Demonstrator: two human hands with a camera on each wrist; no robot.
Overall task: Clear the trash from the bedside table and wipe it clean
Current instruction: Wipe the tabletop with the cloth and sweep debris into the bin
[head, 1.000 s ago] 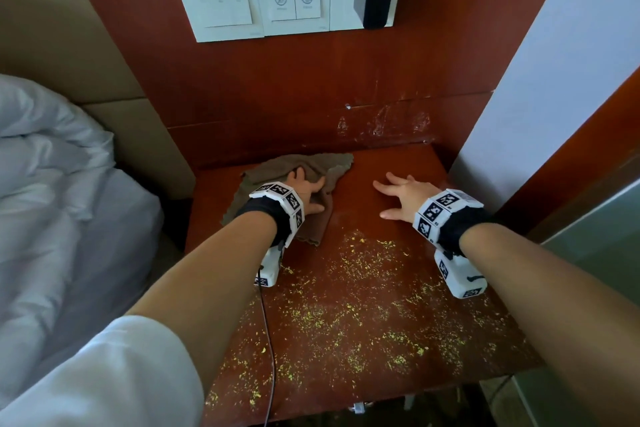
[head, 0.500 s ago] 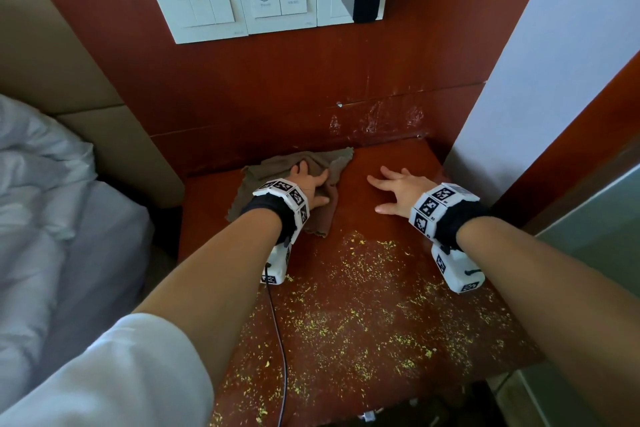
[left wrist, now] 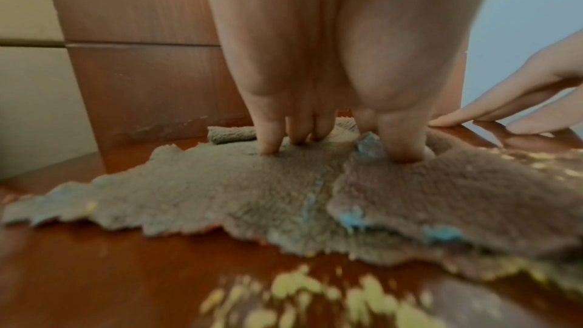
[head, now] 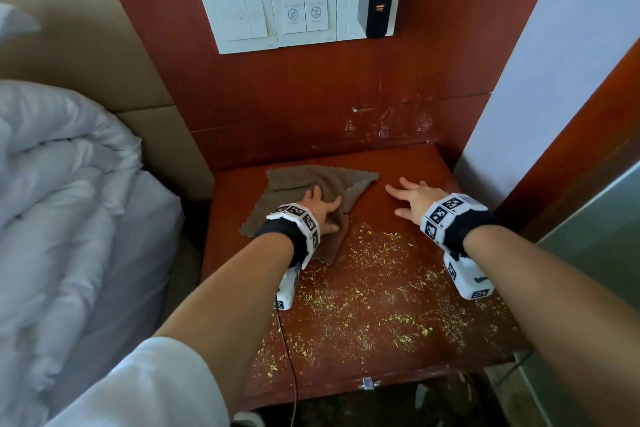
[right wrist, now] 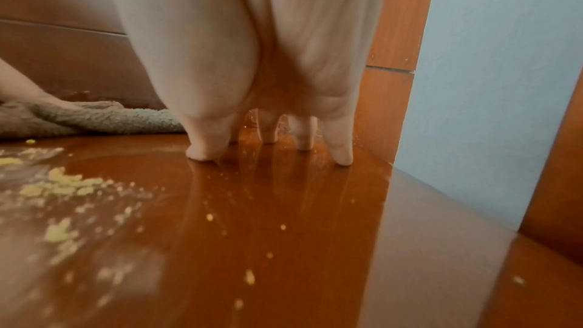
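Note:
A brown cloth point(head: 298, 184) point(left wrist: 221, 191) point(right wrist: 104, 119) lies at the back left of the red-brown bedside table point(head: 391, 166) point(right wrist: 284, 208). My left hand point(head: 320, 206) point(left wrist: 315, 139) presses flat on the cloth with straight fingers. Beside it, my right hand point(head: 407, 196) point(right wrist: 271, 149) rests on the bare tabletop at the back right, fingers spread, holding nothing. Yellow crumbs point(head: 377, 288) point(left wrist: 299, 291) point(right wrist: 60, 183) are scattered over the table's middle and front, in front of both hands.
A white duvet point(head: 62, 218) lies on the bed at the left. Above the table, the wooden wall panel point(head: 311, 107) carries a switch plate point(head: 270, 10) and a black plug-in charger point(head: 375, 9). A pale wall point(head: 540, 80) borders the table's right side.
Both hands stay where they were, the left on the cloth and the right on the table. Only the head camera has shifted, with the scene sliding within the view.

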